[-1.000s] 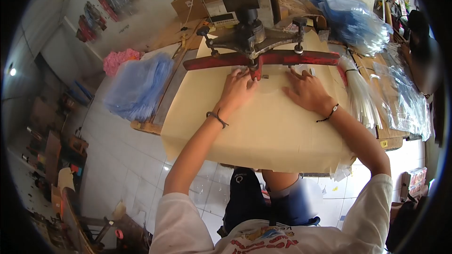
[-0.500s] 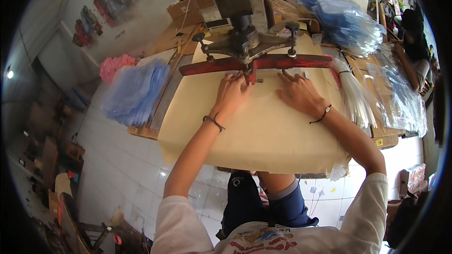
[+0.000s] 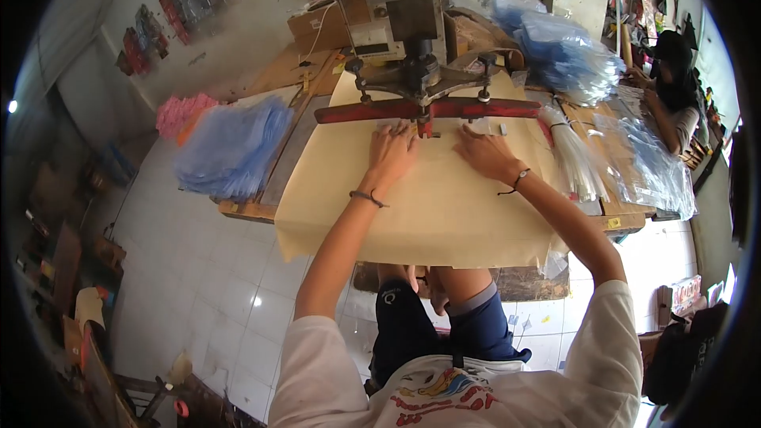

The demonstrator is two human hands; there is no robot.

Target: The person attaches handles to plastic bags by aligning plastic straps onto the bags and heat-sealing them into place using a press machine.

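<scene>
A large tan sheet [image 3: 428, 214] covers the work table and hangs over its near edge. Above it is a press with a long red bar [image 3: 349, 113], fixed under a metal bracket [image 3: 422, 82] with black knobs. My left hand [image 3: 392, 152] lies on the sheet just left of the bar's short centre prong [image 3: 425, 128], fingertips close to the bar. To the right of the prong rests my right hand [image 3: 487, 153], palm down with fingers spread and tips a little short of the bar. A small dark piece [image 3: 435, 135] lies between the hands beside the prong.
Blue-tinted clear plastic sheets [image 3: 230, 147] are stacked at the left, with pink material [image 3: 181, 113] behind. More plastic [image 3: 567, 47] is piled at the back right. A bundle of pale strips [image 3: 572, 154] lies right of the sheet. Another person [image 3: 674, 95] sits at the far right.
The whole view has shifted and pulled back slightly. My right hand's fingertips sit a little nearer the centre prong; my left hand stays about where it was on the sheet.
</scene>
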